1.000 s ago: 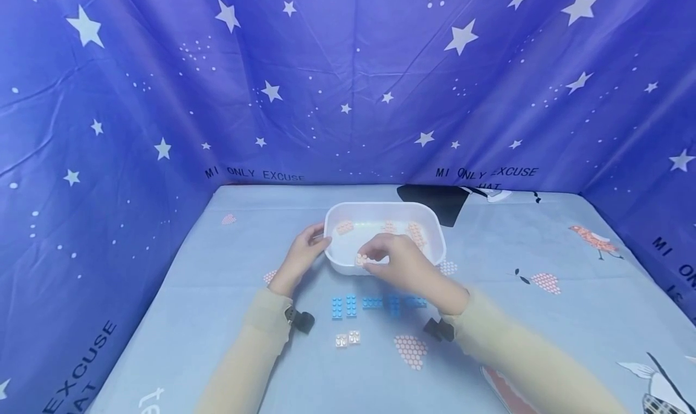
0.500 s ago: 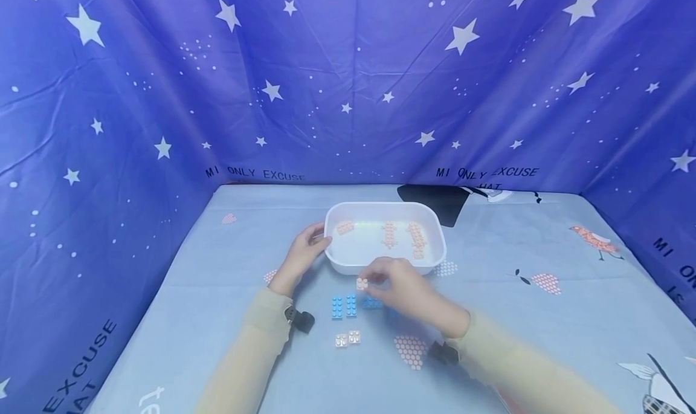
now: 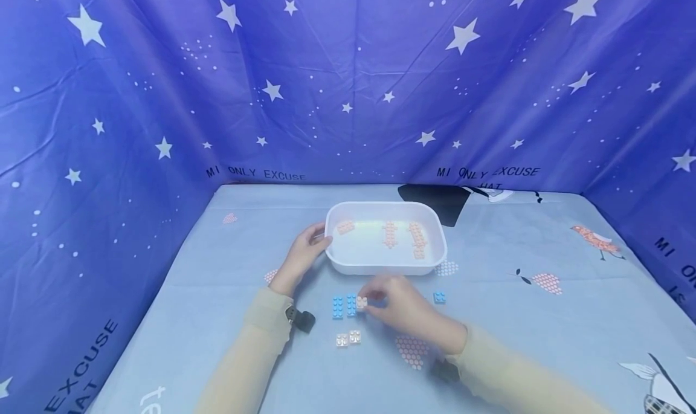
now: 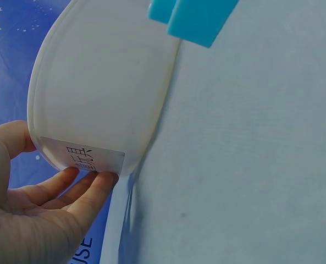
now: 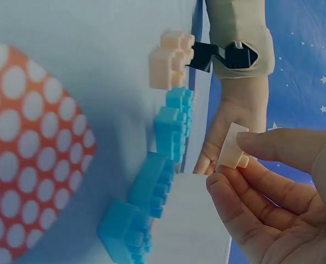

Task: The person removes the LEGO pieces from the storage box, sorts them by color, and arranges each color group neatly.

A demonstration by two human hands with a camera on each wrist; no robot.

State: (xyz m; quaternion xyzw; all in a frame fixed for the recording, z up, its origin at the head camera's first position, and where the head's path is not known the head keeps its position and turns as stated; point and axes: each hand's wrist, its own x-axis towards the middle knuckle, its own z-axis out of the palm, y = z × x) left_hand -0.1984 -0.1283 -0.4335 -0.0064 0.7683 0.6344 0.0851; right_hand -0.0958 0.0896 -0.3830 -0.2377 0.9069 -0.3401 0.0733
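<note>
In the head view my left hand (image 3: pixel 303 254) holds the left end of a white plastic tub (image 3: pixel 385 269), thumb at the rim. The left wrist view has the fingers against its outer wall by a label (image 4: pixel 83 156). My right hand (image 3: pixel 405 305) pinches a small pale pink building block (image 3: pixel 362 303) in front of the tub. The right wrist view shows this block (image 5: pixel 232 146) tilted between thumb and fingers, above the row of blue blocks (image 5: pixel 152 179). Two more pale pink blocks (image 3: pixel 348 339) lie on the cloth nearer me. Part of the blue row is hidden by the right hand in the head view.
Inside the tub are several orange-pink blocks (image 3: pixel 417 242). A blue block (image 3: pixel 439 297) lies right of my right hand. Blue-grey patterned cloth (image 3: pixel 516 329) covers the table. A purple star-print curtain (image 3: pixel 348 100) encloses the back and sides.
My right hand has brought the pale pink block from over the tub's front rim toward me, beside the blue blocks. My left hand stays on the tub.
</note>
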